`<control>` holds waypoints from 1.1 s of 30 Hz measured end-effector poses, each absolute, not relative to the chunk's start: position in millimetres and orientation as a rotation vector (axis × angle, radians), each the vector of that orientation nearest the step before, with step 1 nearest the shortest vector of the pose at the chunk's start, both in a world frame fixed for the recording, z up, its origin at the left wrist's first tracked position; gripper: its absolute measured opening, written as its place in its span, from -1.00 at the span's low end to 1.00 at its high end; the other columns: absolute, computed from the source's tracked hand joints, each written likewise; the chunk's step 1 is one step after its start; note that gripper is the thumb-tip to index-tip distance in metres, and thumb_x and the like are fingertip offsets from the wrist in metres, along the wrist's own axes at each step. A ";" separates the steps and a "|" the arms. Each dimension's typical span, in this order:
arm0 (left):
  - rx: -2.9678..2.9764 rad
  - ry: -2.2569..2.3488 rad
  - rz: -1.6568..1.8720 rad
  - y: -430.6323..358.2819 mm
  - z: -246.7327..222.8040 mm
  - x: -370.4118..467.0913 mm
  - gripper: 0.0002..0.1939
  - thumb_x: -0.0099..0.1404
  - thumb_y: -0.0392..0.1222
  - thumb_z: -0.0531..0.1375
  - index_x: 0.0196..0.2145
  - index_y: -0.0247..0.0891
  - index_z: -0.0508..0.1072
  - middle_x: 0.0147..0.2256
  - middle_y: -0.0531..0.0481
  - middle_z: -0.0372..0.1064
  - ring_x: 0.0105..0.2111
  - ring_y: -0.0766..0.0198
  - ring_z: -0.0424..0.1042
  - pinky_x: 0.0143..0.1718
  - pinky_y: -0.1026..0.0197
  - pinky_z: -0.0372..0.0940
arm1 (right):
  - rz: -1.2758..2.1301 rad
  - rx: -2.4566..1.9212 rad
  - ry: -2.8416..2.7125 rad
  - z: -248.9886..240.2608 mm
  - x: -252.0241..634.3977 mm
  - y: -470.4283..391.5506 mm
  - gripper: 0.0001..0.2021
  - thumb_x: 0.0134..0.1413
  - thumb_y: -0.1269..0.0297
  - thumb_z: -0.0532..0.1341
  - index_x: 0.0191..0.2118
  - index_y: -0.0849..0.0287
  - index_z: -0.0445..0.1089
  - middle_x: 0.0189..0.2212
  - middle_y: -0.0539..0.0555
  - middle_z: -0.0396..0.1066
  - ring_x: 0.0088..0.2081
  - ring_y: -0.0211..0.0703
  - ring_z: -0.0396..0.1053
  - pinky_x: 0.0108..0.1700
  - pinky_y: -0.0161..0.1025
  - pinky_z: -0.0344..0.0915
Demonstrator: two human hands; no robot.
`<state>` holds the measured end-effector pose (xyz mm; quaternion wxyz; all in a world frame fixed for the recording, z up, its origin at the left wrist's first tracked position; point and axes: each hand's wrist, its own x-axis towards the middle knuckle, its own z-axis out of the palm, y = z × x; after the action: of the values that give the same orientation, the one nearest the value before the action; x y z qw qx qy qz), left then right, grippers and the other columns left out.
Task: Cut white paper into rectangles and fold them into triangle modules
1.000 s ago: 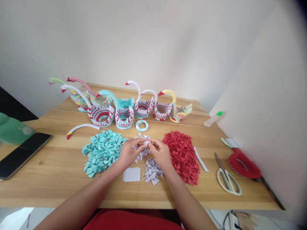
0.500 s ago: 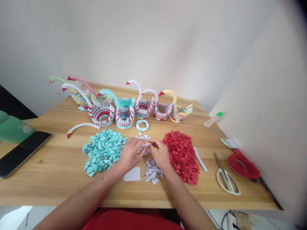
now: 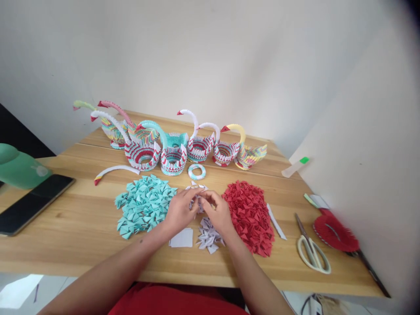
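My left hand [image 3: 181,207] and my right hand [image 3: 216,211] meet over the middle of the table, fingertips pinched together. Between them is a small piece of white paper, mostly hidden by the fingers. Behind and beneath the hands lie folded white paper pieces [image 3: 193,188], and a nearer heap of white folded pieces [image 3: 209,236] sits by my right wrist. A small stack of white paper rectangles [image 3: 181,238] lies in front of my left hand. Turquoise folded paper triangles [image 3: 146,203] are piled to the left, red folded triangles [image 3: 250,216] to the right.
Several folded-paper swans [image 3: 173,159] stand along the back, with a turquoise and white paper ring [image 3: 197,172] before them. At left are a loose swan neck [image 3: 116,169], a phone [image 3: 34,203] and a green bottle [image 3: 22,166]. Scissors [image 3: 311,249] and a red fan-like object [image 3: 336,232] lie right.
The white paper, plainly visible between my fingers before, is now mostly covered by them. My fingertips have drawn closer together. The view has shifted slightly.
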<state>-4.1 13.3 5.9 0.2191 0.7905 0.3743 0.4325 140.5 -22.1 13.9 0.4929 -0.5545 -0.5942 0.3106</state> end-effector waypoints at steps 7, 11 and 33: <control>1.651 0.932 1.134 20.7 9.2 -4.0 -0.70 0.20 -0.36 0.14 -0.09 -0.28 0.43 -0.31 -0.03 0.55 -0.31 0.22 0.53 -0.24 0.21 0.41 | 0.917 -1.297 -1.335 14.2 148.7 -17.9 -0.79 0.12 0.22 0.19 -0.18 0.13 0.49 -0.29 0.06 0.53 -0.27 -0.10 0.46 -0.19 -0.20 0.38; 1.622 0.915 1.121 20.5 9.0 -3.2 -0.69 0.19 -0.37 0.15 -0.09 -0.28 0.43 -0.27 -0.05 0.56 -0.28 0.21 0.54 -0.21 0.19 0.41 | 0.946 -1.309 -1.352 10.8 147.9 -18.0 -0.80 0.09 0.25 0.23 -0.17 0.12 0.51 -0.25 0.06 0.54 -0.25 -0.10 0.47 -0.18 -0.21 0.38; 1.843 0.931 1.234 15.4 5.2 -0.8 -0.65 0.22 -0.41 0.13 -0.05 -0.21 0.46 -0.14 -0.06 0.54 -0.20 0.20 0.54 -0.13 0.17 0.43 | 0.784 -1.328 -1.393 15.3 151.6 -17.3 -0.84 0.09 0.28 0.22 -0.22 0.10 0.53 -0.23 0.07 0.55 -0.16 -0.06 0.47 -0.06 -0.16 0.36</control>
<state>-0.8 15.4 5.2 0.3598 0.7148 0.3611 0.4787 151.6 -17.3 15.3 0.5072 -0.5508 -0.5776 0.3250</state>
